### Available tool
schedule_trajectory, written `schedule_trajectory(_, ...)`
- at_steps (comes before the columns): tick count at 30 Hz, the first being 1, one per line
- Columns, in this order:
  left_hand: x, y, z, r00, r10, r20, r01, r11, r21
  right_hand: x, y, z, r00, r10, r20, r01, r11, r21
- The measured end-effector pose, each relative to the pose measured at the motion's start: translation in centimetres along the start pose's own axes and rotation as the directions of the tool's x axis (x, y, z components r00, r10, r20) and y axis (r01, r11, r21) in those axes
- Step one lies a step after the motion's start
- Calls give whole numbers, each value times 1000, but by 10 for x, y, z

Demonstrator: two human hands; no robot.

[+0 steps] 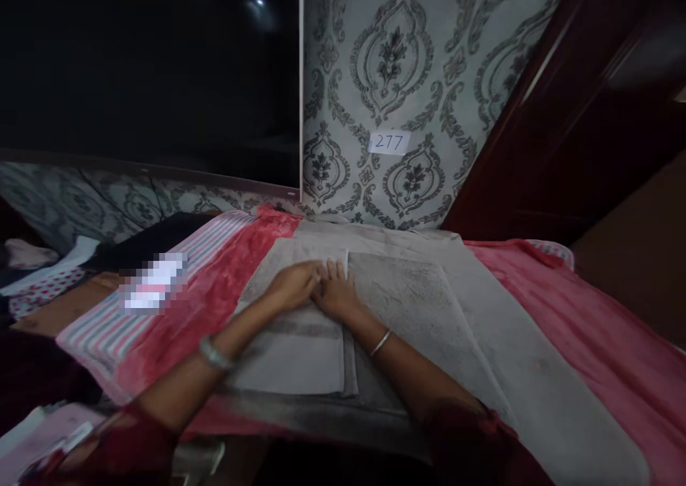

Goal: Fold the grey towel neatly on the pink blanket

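A grey towel (pixel 410 293) lies spread on a pale grey cloth, its left part folded over into a lighter, smooth panel (pixel 292 364). My left hand (pixel 292 286) rests on the upper part of this panel, its fingers bent and pressed together; what is under their tips is hidden. Beside it and touching it, my right hand (pixel 337 291) lies flat along the panel's right edge, with fingers stretched away from me and a little apart. A wide bracelet (pixel 215 354) is on my left wrist and a thin bangle (pixel 381 342) on my right.
The pale grey cloth (pixel 541 343) covers a red plush blanket (pixel 584 307), whose striped border (pixel 101 343) shows at left. Clothes and a brown box (pixel 64 307) lie farther left. Behind are a large black screen (pixel 150 71) and a wall label reading 277 (pixel 389 142).
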State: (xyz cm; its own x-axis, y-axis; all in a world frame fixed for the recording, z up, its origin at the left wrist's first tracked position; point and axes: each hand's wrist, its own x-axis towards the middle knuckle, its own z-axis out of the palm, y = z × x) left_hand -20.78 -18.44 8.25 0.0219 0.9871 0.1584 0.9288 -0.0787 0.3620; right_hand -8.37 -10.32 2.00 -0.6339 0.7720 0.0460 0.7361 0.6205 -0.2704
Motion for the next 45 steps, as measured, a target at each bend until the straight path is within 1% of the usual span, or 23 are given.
schedule_trajectory(2, 40, -23, 3, 993, -109, 37, 104, 988, 110, -5, -1, 4, 998, 8, -62, -8, 1000, 4)
schedule_trajectory(4, 65, -42, 16, 977, -196, 84, 178, 967, 184, -7, 0, 6, 997, 22, -79, -21, 1000, 16)
schedule_trajectory(6, 76, -54, 32, 967, -241, 82, 214, 944, 250, -9, 3, 7, 997, 19, -77, -17, 999, 27)
schedule_trajectory(9, 78, -63, 47, 971, -235, 51, 210, 930, 300, -13, 11, 6, 998, -16, -61, 17, 1000, 25)
schedule_trajectory(13, 78, -67, 50, 977, -205, 53, 178, 932, 315, -27, 27, 2, 999, -41, -34, 42, 999, 29)
schedule_trajectory(16, 81, -68, 46, 977, -207, 55, 178, 925, 336, -47, 41, -2, 998, -63, -24, 64, 997, 45)
schedule_trajectory(20, 89, -63, 38, 965, -239, 109, 186, 914, 362, -91, 60, -7, 993, -112, -38, 115, 991, 74)
schedule_trajectory(23, 99, -45, 37, 944, -304, 128, 234, 892, 388, -128, 77, -9, 993, -110, -54, 113, 991, 72)
schedule_trajectory(24, 102, -35, 40, 944, -305, 125, 236, 890, 389, -140, 84, -10, 993, -95, -65, 100, 992, 75)
schedule_trajectory(26, 108, -14, 50, 958, -251, 135, 184, 906, 380, -162, 105, -12, 992, -48, -113, 59, 993, 101)
schedule_trajectory(28, 112, 7, 65, 974, -172, 149, 107, 923, 371, -182, 132, -17, 975, 52, -216, -21, 989, 145)
schedule_trajectory(29, 113, 16, 72, 979, -144, 143, 81, 924, 373, -192, 146, -20, 952, 128, -279, -84, 983, 164)
schedule_trajectory(30, 114, 22, 78, 984, -123, 129, 65, 923, 379, -202, 160, -24, 915, 217, -339, -164, 970, 180)
schedule_trajectory(32, 113, 28, 87, 991, -91, 100, 45, 919, 391, -219, 183, -31, 823, 401, -403, -344, 916, 209)
schedule_trajectory(33, 112, 29, 89, 992, -73, 98, 29, 919, 394, -225, 191, -34, 785, 474, -399, -419, 881, 221)
schedule_trajectory(34, 111, 28, 89, 993, -59, 104, 13, 919, 394, -230, 197, -36, 762, 528, -375, -475, 849, 232)
schedule_trajectory(35, 110, 27, 89, 992, -50, 113, 1, 919, 394, -233, 201, -38, 750, 565, -343, -513, 825, 237)
schedule_trajectory(37, 109, 26, 86, 990, -53, 134, -4, 919, 394, -234, 203, -40, 749, 598, -286, -552, 802, 229)
schedule_trajectory(39, 108, 27, 84, 986, -65, 150, 1, 919, 395, -230, 201, -42, 756, 600, -261, -569, 800, 192)
schedule_trajectory(42, 107, 32, 82, 985, -79, 153, 11, 917, 400, -218, 201, -45, 751, 619, -231, -601, 785, 148)
schedule_trajectory(43, 106, 33, 83, 986, -77, 148, 12, 917, 399, -213, 203, -46, 751, 625, -214, -604, 781, 159)
schedule_trajectory(45, 105, 32, 84, 989, -63, 135, 5, 921, 390, -206, 208, -48, 757, 628, -179, -586, 774, 238)
